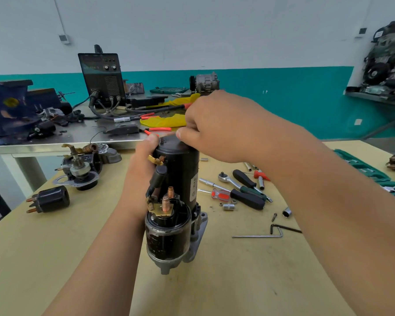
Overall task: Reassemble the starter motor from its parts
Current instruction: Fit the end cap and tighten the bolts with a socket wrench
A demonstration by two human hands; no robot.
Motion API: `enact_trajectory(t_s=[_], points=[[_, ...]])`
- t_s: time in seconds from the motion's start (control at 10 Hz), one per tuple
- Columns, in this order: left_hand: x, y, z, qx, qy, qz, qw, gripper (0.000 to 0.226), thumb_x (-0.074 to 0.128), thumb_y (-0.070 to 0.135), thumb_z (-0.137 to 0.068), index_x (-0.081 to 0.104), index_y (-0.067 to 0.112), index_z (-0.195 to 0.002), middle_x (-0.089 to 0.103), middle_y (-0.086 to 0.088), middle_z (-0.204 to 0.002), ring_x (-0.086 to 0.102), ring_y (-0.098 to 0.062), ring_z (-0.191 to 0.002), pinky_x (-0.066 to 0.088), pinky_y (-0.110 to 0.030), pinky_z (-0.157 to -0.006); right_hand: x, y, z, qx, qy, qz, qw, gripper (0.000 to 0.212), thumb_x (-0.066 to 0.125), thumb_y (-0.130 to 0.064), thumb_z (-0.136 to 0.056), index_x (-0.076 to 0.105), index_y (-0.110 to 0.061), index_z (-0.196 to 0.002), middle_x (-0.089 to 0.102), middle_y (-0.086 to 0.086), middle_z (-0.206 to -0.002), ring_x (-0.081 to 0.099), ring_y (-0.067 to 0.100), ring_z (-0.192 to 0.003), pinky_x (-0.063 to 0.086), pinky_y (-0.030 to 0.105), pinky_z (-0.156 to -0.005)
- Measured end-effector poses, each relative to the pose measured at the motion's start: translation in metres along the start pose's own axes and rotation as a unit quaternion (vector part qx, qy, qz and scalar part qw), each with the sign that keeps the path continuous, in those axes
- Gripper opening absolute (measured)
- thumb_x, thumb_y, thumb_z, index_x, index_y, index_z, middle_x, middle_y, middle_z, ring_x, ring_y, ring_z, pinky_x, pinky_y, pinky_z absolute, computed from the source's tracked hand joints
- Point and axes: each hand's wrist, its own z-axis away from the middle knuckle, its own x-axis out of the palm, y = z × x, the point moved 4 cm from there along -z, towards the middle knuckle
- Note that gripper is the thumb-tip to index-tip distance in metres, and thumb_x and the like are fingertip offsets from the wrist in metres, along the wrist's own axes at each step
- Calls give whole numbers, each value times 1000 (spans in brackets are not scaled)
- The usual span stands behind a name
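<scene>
The black starter motor [180, 172] stands upright on the wooden table [55, 258], nose housing down, with its solenoid [169, 231] and copper terminals facing me. My left hand [141, 163] grips the upper motor body from the left, thumb at the top edge beside a short threaded stud [162, 140]. My right hand [214, 124] hovers over the black end cap, its fingers curled and its thumb tip at the cap's far rim. It seems to pinch a small fastener there, which the fingers hide.
A spare solenoid [49, 199] and a dismantled starter [82, 169] lie left of me. To the right are a ratchet [226, 177], screwdrivers [246, 198], small sockets [228, 206], hex keys [258, 236] and a green socket tray [363, 167]. A cluttered steel bench [78, 137] with a welder [103, 78] stands behind.
</scene>
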Motion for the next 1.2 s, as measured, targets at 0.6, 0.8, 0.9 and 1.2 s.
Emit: enact_trajectory(t_s=[0.6,0.8,0.9,1.2], points=[[23,-37,3,100,28,-578,809,25,39,60,-66,63,59,-72,66,32,-82,59,10,-84,42,-12,-71,87,127,103,237,-8,-239,942,45,41,-35,-99,59,-8,-68,51,2,-59,43,14,-50,28,27,-49],[14,-41,5,91,56,-639,762,33,35,64,-65,62,55,-81,61,32,-84,59,-2,-86,44,-21,-71,171,173,125,379,-76,-166,907,25,44,-17,-96,64,-18,-112,63,1,-88,57,16,-71,42,27,-57],[20,-57,8,104,20,-713,693,47,34,66,-66,58,51,-103,60,28,-80,55,-4,-80,39,-14,-64,192,180,104,376,-66,-121,916,25,45,-24,-96,60,-21,-116,61,-1,-83,60,15,-71,51,29,-60],[1,-86,9,87,-63,-814,571,56,28,71,-68,57,41,-106,62,19,-94,52,-2,-81,30,-12,-58,225,194,55,354,-132,-40,925,21,54,-27,-93,60,-19,-112,59,3,-85,56,18,-72,47,32,-59]])
